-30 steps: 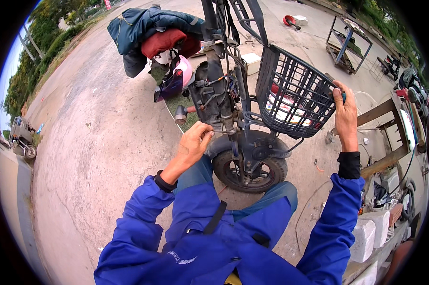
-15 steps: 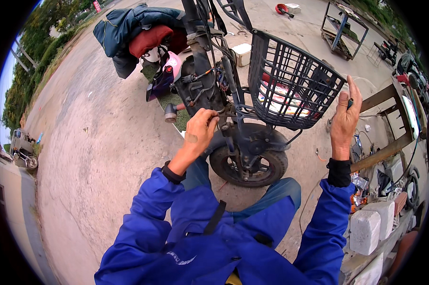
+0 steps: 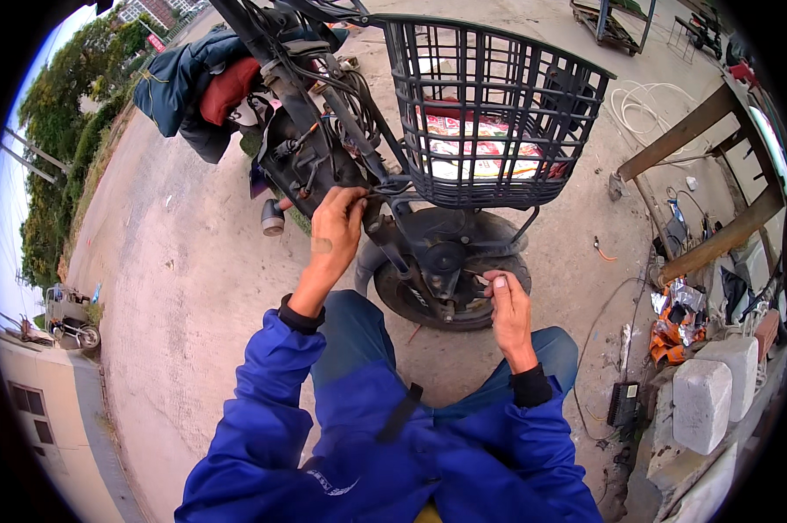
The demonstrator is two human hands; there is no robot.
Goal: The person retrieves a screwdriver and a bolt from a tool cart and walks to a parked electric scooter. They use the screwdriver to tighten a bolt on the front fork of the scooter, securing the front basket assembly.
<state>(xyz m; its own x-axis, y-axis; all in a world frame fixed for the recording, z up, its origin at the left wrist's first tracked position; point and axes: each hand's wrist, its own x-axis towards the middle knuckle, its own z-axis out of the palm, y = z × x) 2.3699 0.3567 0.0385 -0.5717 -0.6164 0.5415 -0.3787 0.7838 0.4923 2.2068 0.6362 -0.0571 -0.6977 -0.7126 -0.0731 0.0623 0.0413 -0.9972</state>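
Observation:
In front of me stands a partly stripped electric bike with a black plastic basket (image 3: pixel 498 113) over its front wheel (image 3: pixel 507 309). My left hand (image 3: pixel 334 228) is closed in a pinch at the frame beside the front fork (image 3: pixel 389 244). What its fingertips hold is hidden behind them. Lower down, my right hand (image 3: pixel 510 315) is by the wheel hub (image 3: pixel 446 257), thumb and forefinger pressed together on something small and dark that I cannot make out. Loose wires (image 3: pixel 337 83) hang along the bike's exposed steering column. A package with red and white print (image 3: pixel 472 148) lies in the basket.
Dark jackets (image 3: pixel 180 83) and a red cloth (image 3: pixel 228 90) are heaped on the bike's rear. An indicator lamp (image 3: pixel 273 218) juts out at left. To the right are a wooden frame (image 3: pixel 716 244), white blocks (image 3: pixel 703 405), orange wrappers (image 3: pixel 672 322) and cables on the concrete.
My right hand has come down and left from beside the basket to the wheel hub, its fingers now pinched. My left hand stays at the frame. The view has shifted.

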